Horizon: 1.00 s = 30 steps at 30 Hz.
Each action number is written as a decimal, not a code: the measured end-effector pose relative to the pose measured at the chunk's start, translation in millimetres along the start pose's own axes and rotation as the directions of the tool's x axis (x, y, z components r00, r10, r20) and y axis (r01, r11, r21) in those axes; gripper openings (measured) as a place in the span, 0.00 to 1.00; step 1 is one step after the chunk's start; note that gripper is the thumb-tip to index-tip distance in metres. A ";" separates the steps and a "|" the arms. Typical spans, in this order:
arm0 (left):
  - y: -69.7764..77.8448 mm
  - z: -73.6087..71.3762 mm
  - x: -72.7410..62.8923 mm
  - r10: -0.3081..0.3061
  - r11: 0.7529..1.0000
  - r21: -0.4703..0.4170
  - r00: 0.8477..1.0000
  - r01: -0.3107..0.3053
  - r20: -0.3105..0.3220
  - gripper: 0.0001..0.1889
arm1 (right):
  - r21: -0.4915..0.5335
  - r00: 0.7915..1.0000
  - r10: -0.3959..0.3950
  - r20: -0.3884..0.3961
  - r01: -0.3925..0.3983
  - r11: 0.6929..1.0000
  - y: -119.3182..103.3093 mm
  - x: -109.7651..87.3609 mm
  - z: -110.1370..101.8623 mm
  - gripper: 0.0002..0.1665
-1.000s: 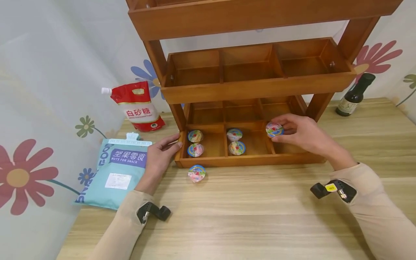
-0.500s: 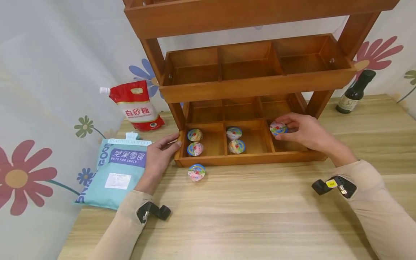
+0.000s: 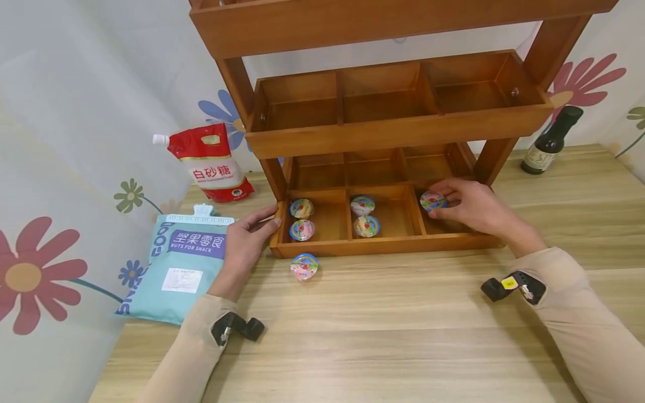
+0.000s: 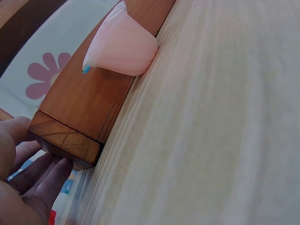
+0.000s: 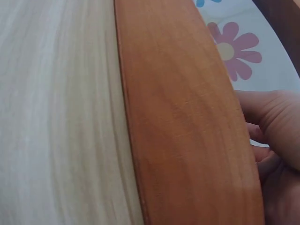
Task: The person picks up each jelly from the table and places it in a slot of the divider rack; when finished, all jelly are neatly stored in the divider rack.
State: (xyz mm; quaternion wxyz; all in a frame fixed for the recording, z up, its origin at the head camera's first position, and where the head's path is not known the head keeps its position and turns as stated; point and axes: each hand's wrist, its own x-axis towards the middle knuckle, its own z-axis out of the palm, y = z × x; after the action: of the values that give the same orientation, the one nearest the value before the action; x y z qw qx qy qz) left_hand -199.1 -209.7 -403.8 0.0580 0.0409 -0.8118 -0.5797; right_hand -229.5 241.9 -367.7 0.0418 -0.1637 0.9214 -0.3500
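Observation:
My right hand (image 3: 476, 207) pinches a small jelly cup (image 3: 433, 200) with a printed foil lid, down in the right front compartment of the wooden rack (image 3: 383, 247). In the right wrist view the rack's front board hides that cup, and only part of my right hand (image 5: 281, 140) shows behind it. My left hand (image 3: 249, 240) rests its extended fingers against the rack's lower left end; the left wrist view shows its fingertips (image 4: 58, 171) at the wooden corner. Two jelly cups (image 3: 302, 230) sit in the left front compartment and two more (image 3: 367, 226) in the middle one. Another pink jelly cup (image 3: 304, 267) stands on the table before the rack.
A teal nut snack bag (image 3: 176, 274) with a clip lies left of my left hand. Behind it stands a red and white sugar pouch (image 3: 214, 162). A dark bottle (image 3: 549, 143) is at the back right. The rack's upper tiers (image 3: 398, 131) overhang the lower one.
My right hand has shifted slightly right and lowered the jelly cup deeper into the right front compartment. My left hand stays at the rack's end.

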 end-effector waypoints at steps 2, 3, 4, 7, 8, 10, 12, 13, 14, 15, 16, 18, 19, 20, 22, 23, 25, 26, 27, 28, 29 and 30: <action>0.1 -0.2 0.1 0.000 1.000 0.000 1.000 0.000 0.000 0.20 | 0.001 1.000 0.000 -0.004 0.000 1.000 0.3 0.8 1.5 0.32; 0.2 -0.3 0.2 0.000 1.000 -0.001 1.000 0.000 -0.001 0.20 | -0.001 1.000 0.000 -0.006 0.000 1.000 0.3 1.3 2.3 0.32; 0.4 -0.5 0.3 0.001 1.000 -0.002 1.000 -0.001 -0.001 0.20 | 0.000 1.000 -0.002 -0.007 0.002 1.000 0.5 1.7 3.2 0.31; 0.7 -1.0 0.6 0.001 1.000 0.002 1.000 -0.001 -0.004 0.20 | 0.004 1.000 0.000 -0.006 0.000 1.000 0.1 2.9 5.7 0.31; 0.8 -1.2 0.6 0.001 1.000 0.003 1.000 -0.001 -0.005 0.20 | 0.005 1.000 0.003 -0.005 -0.003 1.000 0.1 3.2 6.3 0.31; 1.1 -1.4 0.7 -0.002 1.000 0.004 1.000 0.002 -0.006 0.20 | 0.011 1.000 0.007 -0.005 -0.007 1.000 -0.6 3.8 7.2 0.30; 1.4 -1.5 0.7 -0.005 1.000 0.003 1.000 0.005 -0.006 0.20 | 0.014 1.000 0.009 -0.003 -0.009 1.000 -0.9 3.8 7.5 0.30; 1.7 -1.6 0.6 -0.006 1.000 0.003 1.000 0.006 -0.006 0.20 | 0.016 1.000 0.011 -0.002 -0.011 1.000 -1.1 3.8 7.6 0.30; 1.8 -1.6 0.4 -0.007 1.000 0.002 1.000 0.007 -0.007 0.20 | 0.018 1.000 0.010 -0.001 -0.010 1.000 -1.0 3.7 7.6 0.31; 1.8 -1.6 0.4 -0.008 1.000 0.000 1.000 0.008 -0.008 0.20 | 0.022 1.000 0.012 0.000 -0.012 1.000 -1.2 3.7 7.7 0.31; 1.8 -1.5 0.4 -0.008 1.000 -0.002 1.000 0.008 -0.009 0.20 | 0.023 1.000 0.011 0.003 -0.011 1.000 -1.0 3.5 7.8 0.31; 1.6 -1.5 0.3 -0.008 1.000 -0.002 1.000 0.008 -0.010 0.20 | 0.028 1.000 0.013 0.006 -0.013 1.000 -0.9 3.3 7.9 0.32; 1.4 -1.5 0.3 -0.008 1.000 -0.001 1.000 0.008 -0.009 0.20 | 0.029 1.000 0.014 0.007 -0.014 0.999 -1.1 3.4 8.0 0.32; 1.2 -1.3 0.4 -0.007 1.000 -0.001 1.000 0.007 -0.007 0.20 | 0.027 1.000 0.014 0.007 -0.014 1.000 -1.0 3.4 7.9 0.32; 0.8 -1.2 0.3 -0.006 1.000 0.003 1.000 0.006 -0.004 0.20 | 0.019 1.000 0.013 0.010 -0.013 1.000 -0.7 2.7 6.9 0.32; 0.8 -1.2 0.1 -0.005 1.000 0.008 1.000 0.005 -0.003 0.20 | 0.014 1.000 0.013 0.011 -0.013 1.000 -0.8 2.4 6.3 0.32; 0.7 -1.1 -0.2 -0.003 1.000 0.013 1.000 0.003 0.000 0.20 | 0.005 1.000 0.012 0.014 -0.012 1.000 -1.4 1.4 4.4 0.32; 0.7 -1.1 -0.3 -0.001 1.000 0.015 1.000 0.001 0.001 0.20 | -0.001 1.000 0.012 0.016 -0.012 1.000 -1.7 0.6 3.2 0.33; 0.7 -1.0 -0.4 0.000 1.000 0.016 1.000 0.000 0.001 0.20 | -0.006 1.000 0.014 0.017 -0.014 1.000 -2.4 -0.1 2.0 0.33; 0.7 -1.0 -0.4 0.000 1.000 0.016 1.000 0.000 0.002 0.20 | -0.011 1.000 0.015 0.016 -0.014 1.000 -3.1 -0.8 0.9 0.33; 0.7 -0.8 -0.5 0.002 1.000 0.016 1.000 -0.002 0.001 0.20 | -0.015 1.000 0.013 0.013 -0.013 1.000 -4.0 -1.5 -0.2 0.32; 0.7 -0.5 -0.4 0.002 1.000 0.013 1.000 -0.003 0.002 0.20 | -0.018 1.000 0.010 0.008 -0.010 1.000 -4.8 -2.2 -1.2 0.32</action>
State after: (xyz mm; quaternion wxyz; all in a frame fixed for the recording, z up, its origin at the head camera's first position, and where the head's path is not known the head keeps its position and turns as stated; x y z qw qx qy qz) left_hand -198.6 -209.9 -403.0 0.0578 0.0397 -0.8155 -0.5745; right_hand -226.3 240.0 -363.8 0.0459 -0.1608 0.9252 -0.3406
